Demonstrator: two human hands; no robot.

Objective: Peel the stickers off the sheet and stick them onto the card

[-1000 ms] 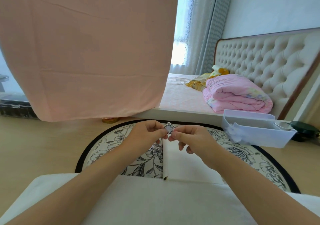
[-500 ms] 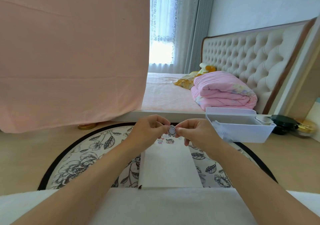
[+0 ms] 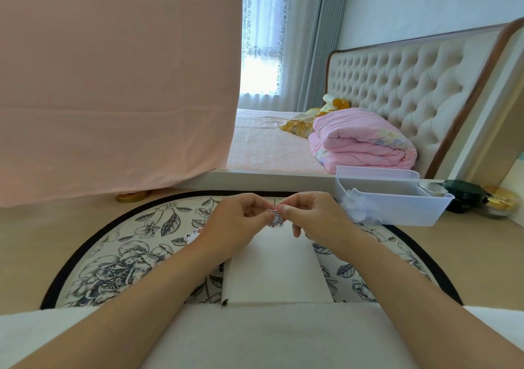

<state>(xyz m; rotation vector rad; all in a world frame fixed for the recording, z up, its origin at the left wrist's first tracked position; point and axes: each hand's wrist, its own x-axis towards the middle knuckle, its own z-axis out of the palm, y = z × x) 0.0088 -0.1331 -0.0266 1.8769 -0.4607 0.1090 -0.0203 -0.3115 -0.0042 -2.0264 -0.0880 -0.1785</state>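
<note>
**Head view: one little sticker held between my two hands**

Head camera looks down at my arms and the floor. Far to the left hangs a big pink cloth (image 3: pixel 113 85), and a gold lid (image 3: pixel 131 197) lies on the floor under its edge. I have a round flower mat (image 3: pixel 107 258) in front of me. A small picture piece (image 3: pixel 193 236) lies on the mat just beside my left wrist; I cannot tell what it is.

My left hand (image 3: pixel 238 219) has its fingers curled, and its thumb and finger pinch the left side of the small sticker (image 3: pixel 274 220). The sticker is up in the air, above the far end of the card (image 3: pixel 275 272). My right hand (image 3: pixel 312 217) pinches the top right side of the sticker with its fingertips, and its other fingers are bent.

The card lies flat on the mat between my arms. To the right stands a white bin (image 3: pixel 397 212), near my right hand. Behind it, a folded pink blanket (image 3: pixel 360 141) lies on the bed.
</note>
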